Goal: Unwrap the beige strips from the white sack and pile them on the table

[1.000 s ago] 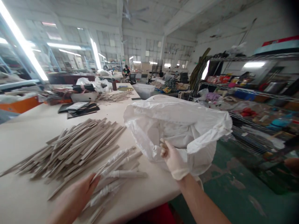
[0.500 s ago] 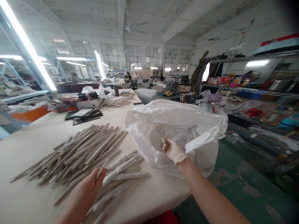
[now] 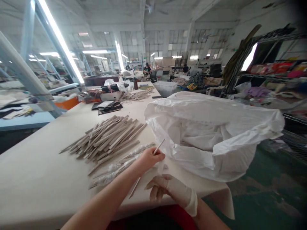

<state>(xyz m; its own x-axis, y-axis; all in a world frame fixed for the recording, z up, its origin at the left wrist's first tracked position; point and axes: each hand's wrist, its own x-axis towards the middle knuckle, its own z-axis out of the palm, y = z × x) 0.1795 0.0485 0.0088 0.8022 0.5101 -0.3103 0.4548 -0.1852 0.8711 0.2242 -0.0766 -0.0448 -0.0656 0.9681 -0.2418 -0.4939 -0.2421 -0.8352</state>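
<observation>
My bare left hand (image 3: 149, 158) is closed on one thin flat strip (image 3: 158, 147), whose tip points up toward the mouth of a big white plastic bag (image 3: 211, 127). Just below it, over the table's front edge, my gloved right hand (image 3: 165, 189) hangs with fingers loosely spread and holds nothing. A heap of grey-beige strips (image 3: 107, 137) lies on the white table (image 3: 35, 172) to the left. Several strips wrapped in clear film (image 3: 120, 166) lie beside my left forearm.
Black folders (image 3: 106, 107), a clear tub (image 3: 165, 88) and more strips (image 3: 134, 95) sit farther along the table. Wire shelving (image 3: 271, 76) with goods stands at the right over a green floor (image 3: 268, 198). A person (image 3: 146, 68) sits far back.
My left hand lifted a strip from the wrapped pile and carried it right, toward the bag. My right hand let go of the bag's rim and dropped to the table edge.
</observation>
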